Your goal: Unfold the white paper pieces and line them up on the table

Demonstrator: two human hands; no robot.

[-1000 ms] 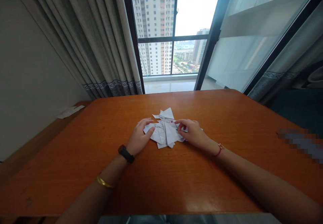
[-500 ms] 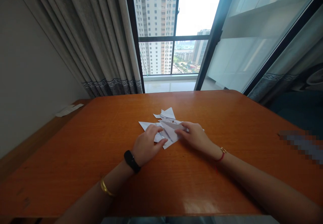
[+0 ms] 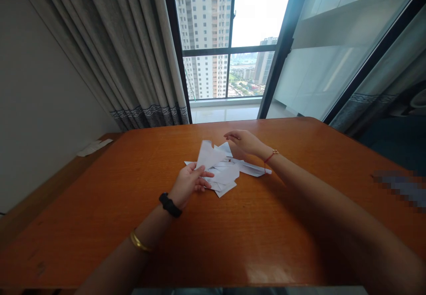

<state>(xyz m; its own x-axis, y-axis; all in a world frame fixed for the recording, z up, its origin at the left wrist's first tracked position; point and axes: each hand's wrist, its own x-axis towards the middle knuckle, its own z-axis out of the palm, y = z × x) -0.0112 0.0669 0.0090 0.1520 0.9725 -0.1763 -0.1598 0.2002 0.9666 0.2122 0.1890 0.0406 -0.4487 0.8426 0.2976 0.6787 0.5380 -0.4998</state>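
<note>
A left hand (image 3: 190,180) grips a white paper piece (image 3: 207,155) by its near edge, thumb on top, tilting it above the near-left side of a loose paper pile (image 3: 226,177). The right hand (image 3: 245,142) hovers at the pile's far right, fingers narrowed together — no paper shows in them, though whether the tips meet cannot be told. A folded strip (image 3: 254,169) juts right from the pile, below the right wrist. The scraps look feather-light, thin and easily creased or torn — best pinched at an edge or corner. Beneath lies a glossy wooden table (image 3: 282,237); beyond its far edge, a window (image 3: 251,75).
</note>
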